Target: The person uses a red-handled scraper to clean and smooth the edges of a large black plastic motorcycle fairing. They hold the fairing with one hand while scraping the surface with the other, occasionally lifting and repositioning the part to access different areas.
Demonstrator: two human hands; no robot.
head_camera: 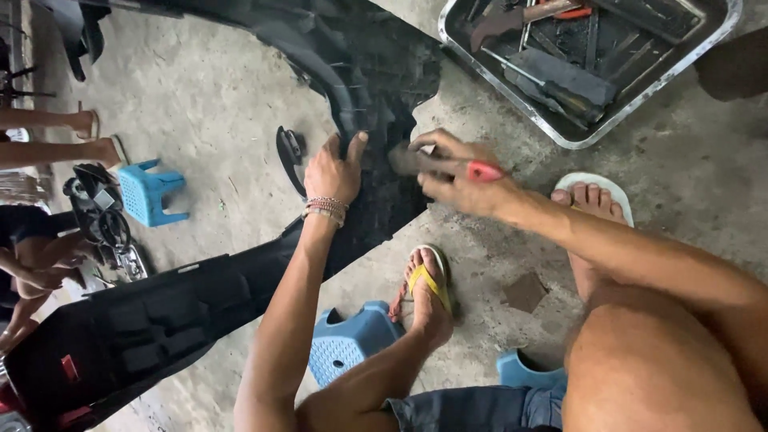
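A large black plastic vehicle panel (376,88) lies on the concrete floor in front of me. My left hand (332,170) rests on its curved edge, fingers spread over the rim, with beaded bracelets on the wrist. My right hand (460,178) grips a tool with a red handle (485,171), whose blurred tip points left at the panel near my left hand. My feet in sandals sit on the floor below the hands.
A metal tray (588,136) with several tools stands at the top right. Another black bodywork piece (152,320) lies at the lower left. Two small blue stools (152,192) (352,340) stand nearby. Other people sit at the left edge (36,264).
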